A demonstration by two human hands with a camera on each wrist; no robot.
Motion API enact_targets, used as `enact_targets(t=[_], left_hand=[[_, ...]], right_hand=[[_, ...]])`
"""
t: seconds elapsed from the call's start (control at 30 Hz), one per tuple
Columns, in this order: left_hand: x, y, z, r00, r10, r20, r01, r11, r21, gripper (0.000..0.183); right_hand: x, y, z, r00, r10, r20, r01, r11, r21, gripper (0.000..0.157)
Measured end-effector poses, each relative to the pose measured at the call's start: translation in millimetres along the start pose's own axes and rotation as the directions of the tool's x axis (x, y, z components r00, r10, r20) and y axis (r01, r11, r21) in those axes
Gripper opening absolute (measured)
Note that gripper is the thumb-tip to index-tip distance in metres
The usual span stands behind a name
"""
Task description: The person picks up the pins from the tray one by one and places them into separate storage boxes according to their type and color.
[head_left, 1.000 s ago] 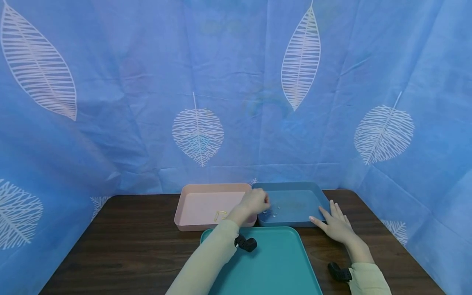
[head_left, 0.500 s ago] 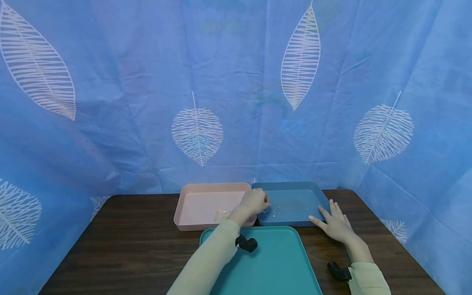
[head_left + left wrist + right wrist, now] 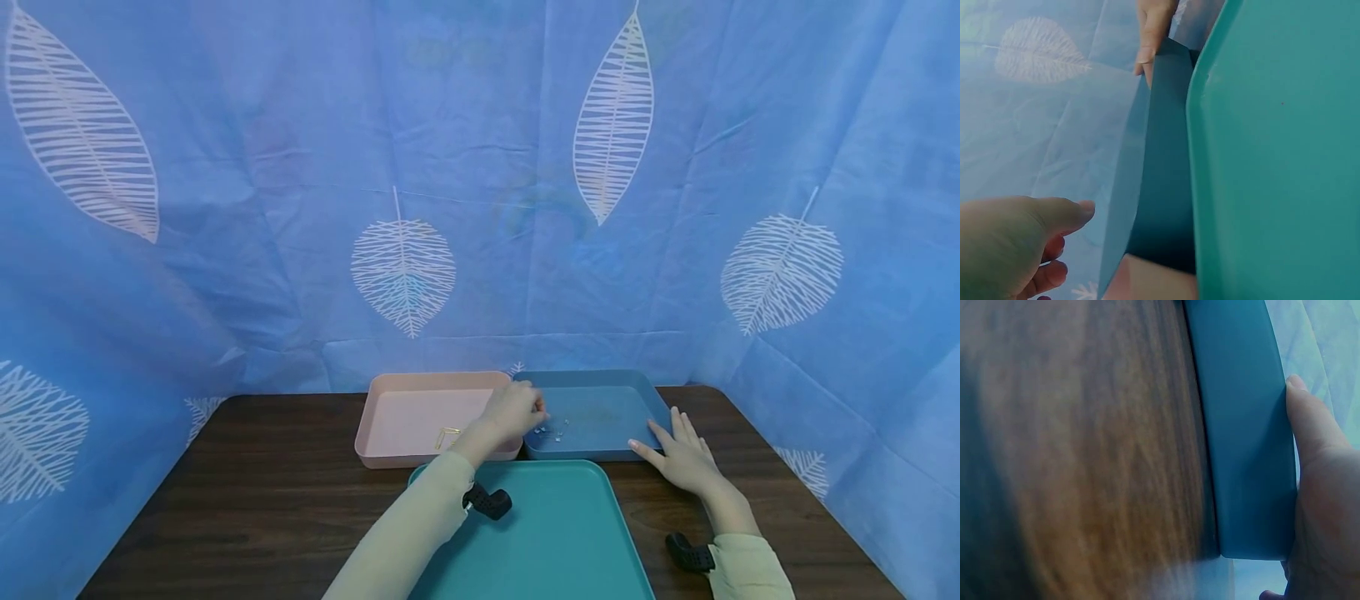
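In the head view my left hand (image 3: 513, 410) reaches over the left side of the blue tray (image 3: 607, 400), its fingers curled downward. Small clear pieces (image 3: 558, 435) lie on the tray floor just beside its fingertips. The left wrist view shows that hand's thumb (image 3: 1072, 214) stretched out above curled fingers; I cannot tell whether a small piece is held. My right hand (image 3: 686, 458) rests at the blue tray's near right corner, fingers spread and straight. Its thumb (image 3: 1310, 415) lies along the tray's rim in the right wrist view.
A pink tray (image 3: 405, 408) adjoins the blue one on the left, with thin gold-coloured clip-like pieces (image 3: 447, 433) inside, partly behind the left forearm. Nearer stands a teal tray (image 3: 555, 533), under the left sleeve. All rest on a dark wooden table (image 3: 247, 500) before a blue leaf-patterned cloth (image 3: 487, 275).
My left wrist and forearm have shifted slightly to the left and toward me, while the fingertips have stayed close to the clear pieces. The right hand and the trays have not moved.
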State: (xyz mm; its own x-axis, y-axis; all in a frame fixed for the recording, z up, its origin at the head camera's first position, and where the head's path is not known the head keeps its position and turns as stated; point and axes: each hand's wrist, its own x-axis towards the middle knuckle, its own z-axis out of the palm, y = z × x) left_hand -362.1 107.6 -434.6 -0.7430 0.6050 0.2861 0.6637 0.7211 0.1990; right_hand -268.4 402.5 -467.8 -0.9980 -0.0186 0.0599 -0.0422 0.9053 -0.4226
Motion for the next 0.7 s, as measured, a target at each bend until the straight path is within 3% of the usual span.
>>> enact_targets(t=[0.23, 0.47, 0.7], left_hand=[[-15.6, -12.8, -14.9, 1.000, 0.000, -0.029, 0.000, 1.000, 0.004, 0.014], [-37.5, -28.1, -22.9, 0.992, 0.008, -0.123, -0.007, 1.000, 0.005, 0.012], [-66.0, -47.3, -30.4, 0.979, -0.068, -0.191, 0.066, 0.998, -0.015, 0.013]], right_hand=[[4.5, 2.2, 0.1, 1.000, 0.006, 0.022, -0.006, 1.000, -0.002, 0.089], [0.9, 3.2, -2.3, 0.999, 0.023, 0.034, -0.023, 1.000, 0.004, 0.090], [-0.3, 6.4, -8.6, 0.999, 0.022, 0.026, -0.022, 1.000, 0.002, 0.091]])
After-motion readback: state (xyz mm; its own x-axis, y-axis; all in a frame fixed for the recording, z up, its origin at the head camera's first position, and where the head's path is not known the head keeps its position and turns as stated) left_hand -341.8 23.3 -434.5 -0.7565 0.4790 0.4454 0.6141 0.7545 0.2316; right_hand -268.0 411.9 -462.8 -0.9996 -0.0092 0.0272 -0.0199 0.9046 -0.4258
